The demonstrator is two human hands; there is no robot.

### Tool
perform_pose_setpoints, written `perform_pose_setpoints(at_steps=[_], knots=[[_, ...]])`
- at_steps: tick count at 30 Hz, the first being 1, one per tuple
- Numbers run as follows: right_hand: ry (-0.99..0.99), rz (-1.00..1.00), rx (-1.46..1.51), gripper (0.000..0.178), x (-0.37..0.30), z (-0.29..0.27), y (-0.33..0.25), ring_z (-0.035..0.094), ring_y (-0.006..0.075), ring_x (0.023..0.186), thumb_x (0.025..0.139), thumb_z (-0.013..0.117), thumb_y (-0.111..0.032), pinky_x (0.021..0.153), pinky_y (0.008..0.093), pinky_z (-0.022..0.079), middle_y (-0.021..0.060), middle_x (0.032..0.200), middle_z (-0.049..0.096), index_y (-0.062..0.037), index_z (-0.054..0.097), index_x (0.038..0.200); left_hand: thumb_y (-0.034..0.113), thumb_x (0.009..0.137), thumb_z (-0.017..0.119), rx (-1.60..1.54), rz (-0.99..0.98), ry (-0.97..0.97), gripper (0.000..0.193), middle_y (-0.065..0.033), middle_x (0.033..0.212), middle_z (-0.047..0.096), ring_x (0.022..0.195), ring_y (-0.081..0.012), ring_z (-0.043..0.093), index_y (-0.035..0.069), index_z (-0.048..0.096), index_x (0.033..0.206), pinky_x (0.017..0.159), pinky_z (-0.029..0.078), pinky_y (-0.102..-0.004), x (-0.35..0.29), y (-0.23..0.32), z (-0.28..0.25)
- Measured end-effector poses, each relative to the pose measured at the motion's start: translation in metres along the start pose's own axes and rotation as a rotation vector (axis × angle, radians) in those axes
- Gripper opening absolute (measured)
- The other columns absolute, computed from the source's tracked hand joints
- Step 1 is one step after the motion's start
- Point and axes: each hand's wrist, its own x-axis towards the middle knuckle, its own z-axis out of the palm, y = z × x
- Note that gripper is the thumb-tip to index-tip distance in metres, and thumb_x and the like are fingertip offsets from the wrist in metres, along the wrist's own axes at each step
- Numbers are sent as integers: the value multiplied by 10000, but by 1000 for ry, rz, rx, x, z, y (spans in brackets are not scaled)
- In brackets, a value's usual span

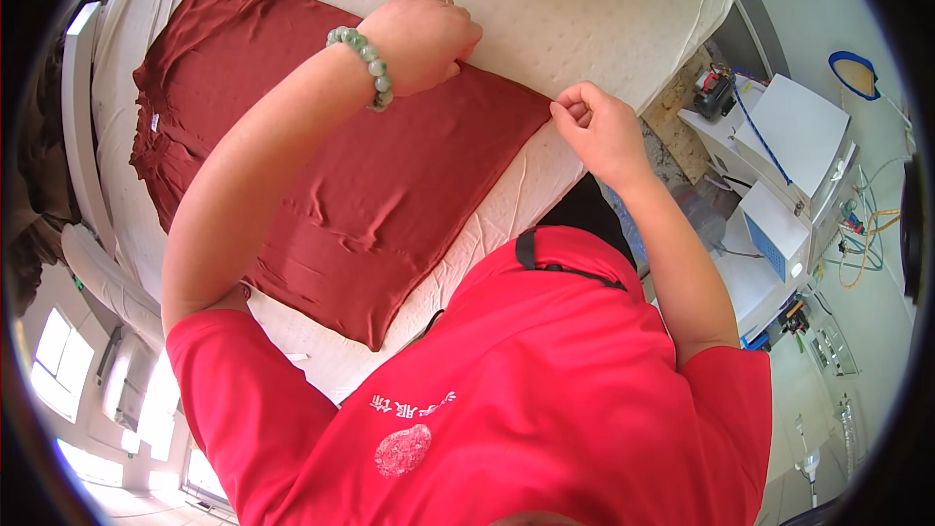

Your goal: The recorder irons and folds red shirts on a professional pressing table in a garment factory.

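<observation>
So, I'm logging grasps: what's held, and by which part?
The dark red cloth garment, right hand pinching one corner; left hand at its edge, grip hidden.

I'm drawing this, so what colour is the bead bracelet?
The bracelet is mixed green and whitish, best seen in the head view.

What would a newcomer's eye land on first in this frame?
Probably the dark red garment spread across the pale padded table at upper left, and the bright red shirt filling the lower middle. Next, the green bead bracelet behind the left hand, and the right hand pinching the garment's rightmost corner.
</observation>
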Motion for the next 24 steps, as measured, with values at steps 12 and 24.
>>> perform_pose_setpoints(at_steps=[12, 24], knots=[[-27, 29, 22, 192, 4, -1, 7, 705, 191, 735, 914, 739, -227, 695, 336, 558, 73, 826, 746, -48, 701, 970, 147, 800, 791, -196, -86, 15, 223, -97, 928, 634, 939, -337, 620, 71, 600, 886, 808, 499, -461, 3, -11, 5], [-66, 79, 9, 134, 0, -7, -9, 649, 113, 683, 910, 708, -126, 673, 286, 543, 43, 783, 692, -17, 660, 971, 140, 794, 802, -201, -66, 36, 244, -95, 940, 634, 920, -317, 628, 59, 594, 891, 793, 506, -432, -5, -10, 6]])
